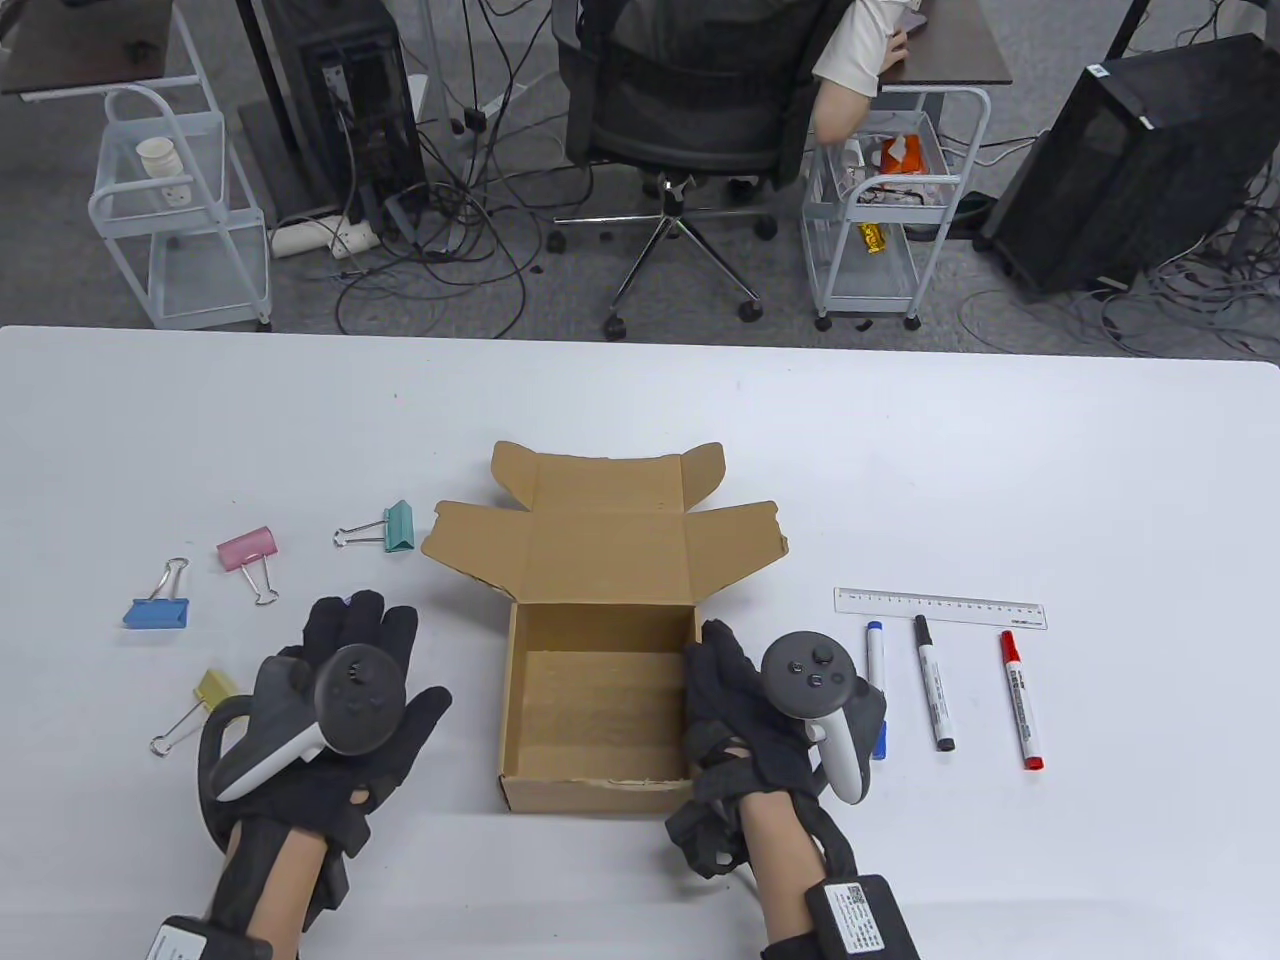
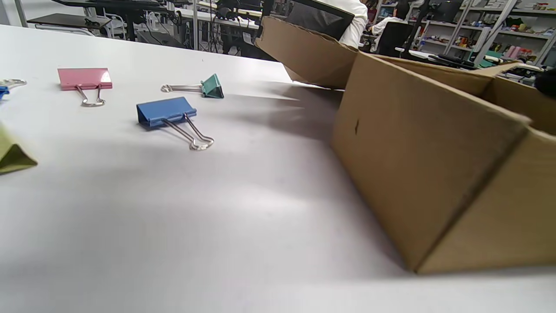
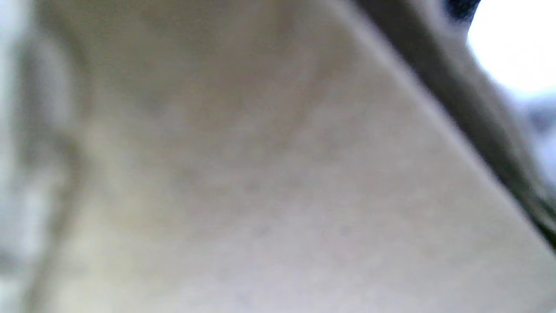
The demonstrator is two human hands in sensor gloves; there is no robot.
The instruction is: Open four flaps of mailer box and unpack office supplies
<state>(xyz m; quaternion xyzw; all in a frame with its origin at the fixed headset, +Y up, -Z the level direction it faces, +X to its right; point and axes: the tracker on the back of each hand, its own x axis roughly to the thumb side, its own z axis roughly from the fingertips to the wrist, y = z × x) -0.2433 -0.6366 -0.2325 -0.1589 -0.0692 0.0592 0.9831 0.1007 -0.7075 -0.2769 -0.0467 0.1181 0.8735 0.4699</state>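
Observation:
The brown mailer box stands open at the table's middle, its lid and flaps folded back; the inside looks empty. It fills the right of the left wrist view. My right hand is at the box's right wall, with fingers over its top edge; the right wrist view shows only blurred cardboard. My left hand lies open and flat above the table left of the box, holding nothing. A blue binder clip lies just ahead of it, hidden under the hand in the table view.
On the left lie a teal clip, a pink clip, another blue clip and a yellow clip. On the right lie a clear ruler and blue, black and red markers.

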